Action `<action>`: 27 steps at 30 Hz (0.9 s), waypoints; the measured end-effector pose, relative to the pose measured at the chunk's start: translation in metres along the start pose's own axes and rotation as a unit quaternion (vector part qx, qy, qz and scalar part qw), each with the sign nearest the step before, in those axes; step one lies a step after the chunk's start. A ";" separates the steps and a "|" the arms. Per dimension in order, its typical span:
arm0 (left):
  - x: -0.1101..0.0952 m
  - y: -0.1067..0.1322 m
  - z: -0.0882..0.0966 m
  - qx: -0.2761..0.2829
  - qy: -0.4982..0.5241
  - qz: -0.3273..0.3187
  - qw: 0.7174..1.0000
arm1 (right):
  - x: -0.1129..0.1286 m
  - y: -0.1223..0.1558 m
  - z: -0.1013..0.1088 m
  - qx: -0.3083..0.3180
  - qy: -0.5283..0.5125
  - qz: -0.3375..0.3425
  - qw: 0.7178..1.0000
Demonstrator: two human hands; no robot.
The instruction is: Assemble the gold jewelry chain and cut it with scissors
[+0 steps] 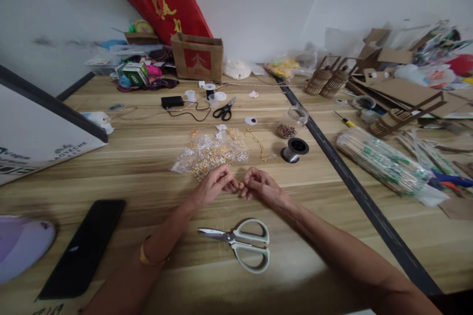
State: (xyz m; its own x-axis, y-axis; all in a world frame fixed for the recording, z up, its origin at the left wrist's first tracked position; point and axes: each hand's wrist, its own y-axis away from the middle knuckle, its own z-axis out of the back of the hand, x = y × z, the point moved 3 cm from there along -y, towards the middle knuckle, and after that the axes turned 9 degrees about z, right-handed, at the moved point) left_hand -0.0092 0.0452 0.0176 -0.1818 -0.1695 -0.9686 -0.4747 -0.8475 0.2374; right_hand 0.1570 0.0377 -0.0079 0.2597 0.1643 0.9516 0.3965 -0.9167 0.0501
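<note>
My left hand [220,180] and my right hand [260,185] meet near the middle of the table, thumbs and fingers pinched. Between their fingertips is a small gold-coloured piece [240,184], too tiny to make out in full. Just beyond my left hand lies a heap of gold and silver beads and findings [212,160], partly in clear plastic bags [184,158]. A short gold chain [260,146] rests beyond my right hand. Closer to me, white-handled scissors [236,241] lie with their blades pointing left.
A spool of wire [294,150] and a tub of mixed beads [287,131] stand right of the chain. Black scissors [224,109] lie farther back. A black phone [83,248] is at left, bagged sticks [384,157] at right. A dark strip [354,179] crosses the table.
</note>
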 end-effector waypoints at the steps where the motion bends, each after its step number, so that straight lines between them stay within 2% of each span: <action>1: 0.000 0.000 0.000 0.001 0.002 -0.002 1.000 | 0.000 0.000 0.000 -0.002 -0.002 0.002 1.000; 4: 0.002 -0.001 0.000 -0.014 -0.011 -0.014 1.000 | 0.000 0.000 0.000 -0.011 0.000 0.011 1.000; 9: 0.005 -0.001 0.000 -0.083 -0.071 -0.030 0.994 | -0.002 0.001 -0.003 -0.014 0.035 0.028 0.999; 12: 0.006 -0.001 0.000 -0.107 -0.083 -0.037 0.990 | -0.003 0.002 -0.006 -0.001 0.044 0.030 0.999; 18: 0.012 -0.004 0.003 -0.102 -0.014 -0.008 0.995 | -0.001 0.003 -0.007 0.007 0.051 0.036 0.998; 27: 0.016 -0.007 0.003 -0.127 0.047 0.025 0.990 | -0.004 0.002 -0.006 -0.001 0.004 0.015 1.000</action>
State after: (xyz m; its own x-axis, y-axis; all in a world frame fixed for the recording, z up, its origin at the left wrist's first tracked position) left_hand -0.0117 0.0498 0.0010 -0.1125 -0.2502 -0.9616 -0.2327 -0.9343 0.2703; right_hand 0.1512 0.0331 -0.0096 0.2649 0.1331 0.9551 0.3873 -0.9217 0.0210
